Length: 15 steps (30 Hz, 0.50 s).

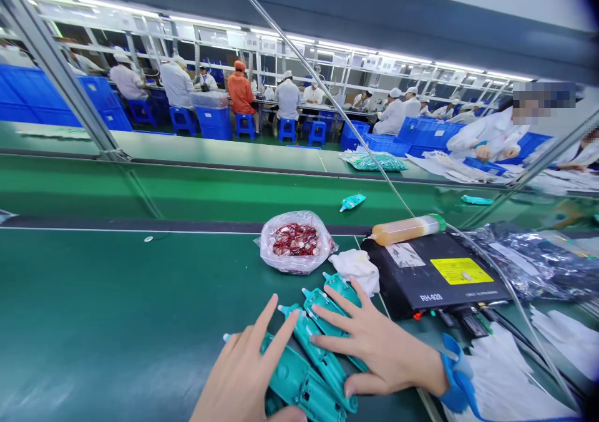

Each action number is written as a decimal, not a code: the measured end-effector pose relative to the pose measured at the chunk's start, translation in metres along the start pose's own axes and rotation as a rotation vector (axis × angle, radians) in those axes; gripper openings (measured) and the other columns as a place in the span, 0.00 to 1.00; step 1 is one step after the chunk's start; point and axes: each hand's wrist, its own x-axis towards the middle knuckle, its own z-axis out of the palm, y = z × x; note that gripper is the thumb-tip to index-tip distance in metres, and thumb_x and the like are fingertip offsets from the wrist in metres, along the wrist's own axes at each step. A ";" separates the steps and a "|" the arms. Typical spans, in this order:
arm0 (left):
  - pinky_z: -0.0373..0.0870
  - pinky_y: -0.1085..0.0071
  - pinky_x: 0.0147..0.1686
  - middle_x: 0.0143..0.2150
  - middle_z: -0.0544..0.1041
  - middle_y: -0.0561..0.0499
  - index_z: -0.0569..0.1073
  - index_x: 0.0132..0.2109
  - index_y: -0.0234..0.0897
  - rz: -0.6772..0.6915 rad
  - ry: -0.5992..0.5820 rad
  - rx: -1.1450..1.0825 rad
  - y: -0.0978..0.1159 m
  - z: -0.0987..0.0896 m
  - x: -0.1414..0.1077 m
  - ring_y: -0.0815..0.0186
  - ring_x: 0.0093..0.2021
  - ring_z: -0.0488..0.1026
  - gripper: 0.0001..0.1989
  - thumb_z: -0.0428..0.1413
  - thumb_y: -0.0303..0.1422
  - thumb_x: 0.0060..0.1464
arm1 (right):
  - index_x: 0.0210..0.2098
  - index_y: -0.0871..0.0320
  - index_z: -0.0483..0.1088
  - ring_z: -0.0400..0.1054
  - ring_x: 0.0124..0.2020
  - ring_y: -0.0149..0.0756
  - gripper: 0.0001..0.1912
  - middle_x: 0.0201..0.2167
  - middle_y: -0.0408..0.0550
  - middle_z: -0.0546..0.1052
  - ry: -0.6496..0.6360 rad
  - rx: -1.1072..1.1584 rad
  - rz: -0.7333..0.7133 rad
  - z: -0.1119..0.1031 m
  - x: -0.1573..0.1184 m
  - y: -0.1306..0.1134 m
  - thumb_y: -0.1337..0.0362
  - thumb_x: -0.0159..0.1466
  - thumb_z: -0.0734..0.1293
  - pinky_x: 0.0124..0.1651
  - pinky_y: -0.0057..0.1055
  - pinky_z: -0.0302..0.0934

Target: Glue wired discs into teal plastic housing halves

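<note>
Several teal plastic housings (322, 353) lie side by side on the green bench, their narrow tips pointing away from me. My left hand (255, 359) rests over the nearest ones with its fingers spread. Across the farther housings lies my right hand (365, 334), fingers also apart, a blue strap (456, 372) around its wrist. Both hands touch the housings without gripping them. Just beyond them sits a clear plastic bag (296, 266) holding red wires with small round silvery parts. A crumpled white cloth (358, 271) lies beside the bag.
At right, a black box marked RH-928 (435, 278) carries a tube of amber fluid (402, 230). A green conveyor belt (210, 197) runs behind, with a teal housing (352, 202) on it. A thin metal rod (327, 91) slants across. Co-workers sit beyond.
</note>
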 end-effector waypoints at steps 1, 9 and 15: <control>0.74 0.55 0.43 0.67 0.54 0.36 0.42 0.69 0.46 -0.022 -0.011 -0.011 -0.003 -0.001 -0.002 0.46 0.52 0.73 0.58 0.67 0.45 0.37 | 0.66 0.47 0.50 0.41 0.66 0.64 0.35 0.68 0.50 0.51 0.009 -0.003 0.003 -0.001 -0.002 0.001 0.41 0.64 0.58 0.58 0.72 0.36; 0.75 0.64 0.44 0.64 0.64 0.44 0.41 0.69 0.46 0.025 0.163 -0.047 -0.026 0.014 -0.032 0.55 0.52 0.73 0.45 0.58 0.31 0.52 | 0.66 0.57 0.51 0.34 0.67 0.65 0.39 0.67 0.56 0.50 0.165 -0.123 0.127 0.001 0.005 -0.019 0.40 0.64 0.56 0.59 0.72 0.36; 0.74 0.66 0.46 0.63 0.65 0.46 0.41 0.69 0.44 0.099 0.172 -0.050 -0.016 0.007 -0.021 0.59 0.55 0.71 0.38 0.52 0.31 0.57 | 0.54 0.53 0.65 0.58 0.59 0.52 0.19 0.54 0.50 0.71 0.274 -0.226 -0.010 0.001 0.041 -0.062 0.52 0.68 0.57 0.63 0.64 0.37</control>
